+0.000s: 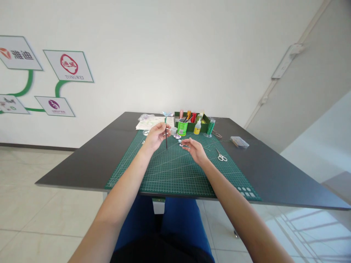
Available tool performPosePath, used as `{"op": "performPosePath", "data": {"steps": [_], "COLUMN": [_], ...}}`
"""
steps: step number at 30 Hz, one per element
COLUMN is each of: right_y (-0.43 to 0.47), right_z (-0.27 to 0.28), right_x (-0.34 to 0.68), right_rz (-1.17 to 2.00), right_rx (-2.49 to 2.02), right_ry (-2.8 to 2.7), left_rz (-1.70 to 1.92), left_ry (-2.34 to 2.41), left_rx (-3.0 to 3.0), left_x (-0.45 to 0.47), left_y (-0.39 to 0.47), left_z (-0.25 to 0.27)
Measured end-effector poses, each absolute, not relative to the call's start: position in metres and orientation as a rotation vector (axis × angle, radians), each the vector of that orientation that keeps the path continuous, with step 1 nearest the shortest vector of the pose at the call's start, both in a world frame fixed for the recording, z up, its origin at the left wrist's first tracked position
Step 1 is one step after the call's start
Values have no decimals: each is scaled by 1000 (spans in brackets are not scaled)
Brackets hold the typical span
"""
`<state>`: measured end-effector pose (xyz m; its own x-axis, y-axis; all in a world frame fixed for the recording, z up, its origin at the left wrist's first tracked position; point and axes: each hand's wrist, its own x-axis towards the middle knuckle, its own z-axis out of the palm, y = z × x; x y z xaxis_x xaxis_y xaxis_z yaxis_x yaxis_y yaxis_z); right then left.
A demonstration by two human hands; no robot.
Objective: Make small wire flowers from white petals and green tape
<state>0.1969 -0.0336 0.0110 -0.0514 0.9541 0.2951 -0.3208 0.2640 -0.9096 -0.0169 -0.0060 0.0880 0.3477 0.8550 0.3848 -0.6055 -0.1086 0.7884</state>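
My left hand (157,136) is closed around a thin dark stick (166,140), held upright over the mat. At the stick's top is a pale blue petal-like ornament (166,114), with green wrapping just below it. My right hand (194,149) is to the right and a little lower, its fingers pinched on a small pale blue piece (180,141); its exact kind is too small to tell. Just beyond the hands are a small white cup (173,130) and a bright green tin (182,128) with thin tools standing in it.
A green cutting mat (175,171) covers the middle of the dark table (90,157). White-handled scissors (222,157) lie on its right side. Behind are a glue bottle (197,128), a green thread spool (211,128), a box (204,126) of coloured spools and white sheets (150,123). A flat clear case (239,142) lies farther right.
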Motion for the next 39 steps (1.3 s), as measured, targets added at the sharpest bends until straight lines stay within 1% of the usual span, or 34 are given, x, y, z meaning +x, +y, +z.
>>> {"op": "performPosePath", "data": {"steps": [5, 10, 12, 15, 21, 23, 27, 31, 34, 39], "right_y": [-33, -27, -22, -11, 5, 6, 8, 11, 14, 12], "right_z": [8, 4, 7, 16, 25, 22, 8, 0, 7, 34], "right_x": [199, 203, 213, 245, 341, 362, 375, 367, 361, 355], "right_rz": [1027, 650, 546, 466, 184, 183, 225, 172, 174, 250], "right_rx": [-890, -1218, -1299, -1394, -1845, -1913, -1817, -1771, -1724, -1502], "right_ry": [-1335, -1593, -1651, -1704, -1810, -1880, -2001, -1988, -1970, -1881], "left_rz": [1317, 1345, 1337, 1338, 1409, 1404, 1396, 1375, 1364, 1352], "left_ry": [508, 772, 838, 868, 863, 863, 850, 852, 865, 861], "left_rx": [1423, 1623, 1658, 1663, 1566, 1554, 1562, 1575, 1578, 1587], "left_x": [-58, -103, -117, -133, -142, -142, -142, -141, -141, -140], "left_y": [1, 27, 35, 39, 39, 40, 41, 37, 34, 32], "left_z": [93, 68, 57, 45, 34, 32, 28, 28, 30, 31]}}
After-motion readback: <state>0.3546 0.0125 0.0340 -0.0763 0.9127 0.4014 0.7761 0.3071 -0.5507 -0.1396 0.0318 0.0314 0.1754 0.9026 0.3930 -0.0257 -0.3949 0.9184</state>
